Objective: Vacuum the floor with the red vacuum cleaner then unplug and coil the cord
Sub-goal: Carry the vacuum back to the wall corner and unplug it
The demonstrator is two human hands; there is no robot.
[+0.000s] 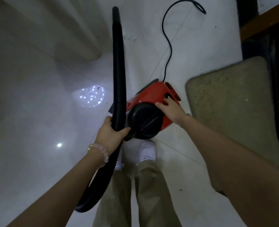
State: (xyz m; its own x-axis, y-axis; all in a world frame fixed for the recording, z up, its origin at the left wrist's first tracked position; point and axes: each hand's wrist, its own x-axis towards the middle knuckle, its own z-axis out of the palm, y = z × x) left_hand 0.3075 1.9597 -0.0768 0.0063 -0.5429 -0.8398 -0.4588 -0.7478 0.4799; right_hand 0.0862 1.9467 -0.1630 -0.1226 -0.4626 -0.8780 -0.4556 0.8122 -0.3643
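The red vacuum cleaner [153, 99] with a black round front sits on the pale tiled floor [37, 120] just ahead of my feet. My left hand [111, 131] is shut on the black ribbed hose [118, 71], which runs up and away to a smooth nozzle at the top and loops back under my left arm. My right hand [171, 110] rests on top of the vacuum's red body, fingers spread, fingertips at a dark button near the handle. The black cord [167, 41] snakes from the vacuum's rear towards the top right.
A beige mat [234, 108] lies on the right beside a dark doorway with a wooden frame [263, 22]. A pale wall or cabinet base [61, 30] stands at the upper left. My white shoes [147, 151] are below the vacuum.
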